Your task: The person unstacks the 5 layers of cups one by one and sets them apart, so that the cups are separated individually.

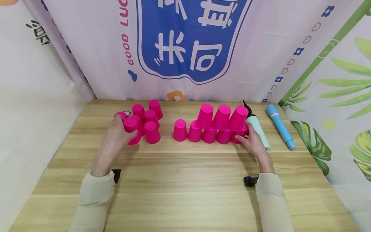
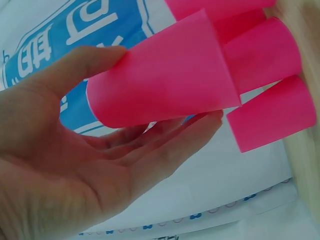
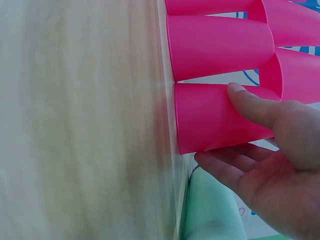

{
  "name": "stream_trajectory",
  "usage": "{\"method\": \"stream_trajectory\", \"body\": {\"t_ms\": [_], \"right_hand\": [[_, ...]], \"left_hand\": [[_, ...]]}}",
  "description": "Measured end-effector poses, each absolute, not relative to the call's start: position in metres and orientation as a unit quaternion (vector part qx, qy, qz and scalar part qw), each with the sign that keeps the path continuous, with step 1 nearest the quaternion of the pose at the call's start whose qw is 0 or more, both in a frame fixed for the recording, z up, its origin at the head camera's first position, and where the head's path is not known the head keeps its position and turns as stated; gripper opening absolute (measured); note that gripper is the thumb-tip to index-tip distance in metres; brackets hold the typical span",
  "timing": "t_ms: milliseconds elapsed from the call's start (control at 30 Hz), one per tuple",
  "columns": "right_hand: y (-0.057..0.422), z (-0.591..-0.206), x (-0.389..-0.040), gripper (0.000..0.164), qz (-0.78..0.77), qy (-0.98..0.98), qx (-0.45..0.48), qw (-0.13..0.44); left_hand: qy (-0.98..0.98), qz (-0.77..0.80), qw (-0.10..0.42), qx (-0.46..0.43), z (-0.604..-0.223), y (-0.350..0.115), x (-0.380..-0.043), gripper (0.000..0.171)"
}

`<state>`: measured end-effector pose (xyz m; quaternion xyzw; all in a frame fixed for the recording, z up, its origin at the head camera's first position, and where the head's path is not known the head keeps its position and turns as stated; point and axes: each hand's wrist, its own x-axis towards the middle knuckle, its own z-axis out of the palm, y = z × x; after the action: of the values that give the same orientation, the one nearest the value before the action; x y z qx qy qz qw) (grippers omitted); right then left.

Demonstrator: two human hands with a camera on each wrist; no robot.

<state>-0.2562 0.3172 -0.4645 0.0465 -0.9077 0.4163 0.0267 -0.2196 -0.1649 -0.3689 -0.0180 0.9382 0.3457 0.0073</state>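
My left hand (image 1: pixel 113 137) holds a pink cup (image 2: pixel 160 75) upside down, thumb on one side and fingers along the other. In the left wrist view it is raised above neighbouring cups. Around it stands a loose group of several inverted pink cups (image 1: pixel 152 132). To the right, inverted cups form a bottom row (image 1: pixel 209 136), with three more cups (image 1: pixel 221 116) stacked over its right part. My right hand (image 1: pixel 252 141) grips the rightmost bottom cup (image 3: pixel 215 117) between thumb and fingers. Its base is partly hidden under the upper cup.
A pale green cylinder (image 1: pixel 259 130) with a black top lies just right of the stack. Farther right lies a blue stick-like object (image 1: pixel 280 126). The wooden table (image 1: pixel 185 187) ends at a printed cloth backdrop (image 1: pixel 110 77).
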Motion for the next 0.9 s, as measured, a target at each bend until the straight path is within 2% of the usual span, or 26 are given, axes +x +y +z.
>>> {"method": "stream_trajectory", "body": {"t_ms": [200,400,667,900], "right_hand": [[0.318,-0.465,-0.257,0.076,0.416,-0.908,0.04,0.022],[0.317,-0.464,-0.257,0.076,0.416,-0.909,0.037,0.018],[0.316,-0.465,-0.253,0.078,0.42,-0.907,0.032,0.001],[0.315,-0.463,-0.255,0.076,0.424,-0.905,0.036,0.015]], "left_hand": [[0.942,0.325,0.079,-0.018,-0.378,-0.17,-0.231,0.086],[0.944,0.31,0.11,-0.01,-0.392,-0.177,-0.239,0.085],[0.94,0.32,0.112,0.036,-0.408,-0.181,-0.242,0.081],[0.931,0.346,0.112,0.037,-0.412,-0.184,-0.242,0.082]]}}
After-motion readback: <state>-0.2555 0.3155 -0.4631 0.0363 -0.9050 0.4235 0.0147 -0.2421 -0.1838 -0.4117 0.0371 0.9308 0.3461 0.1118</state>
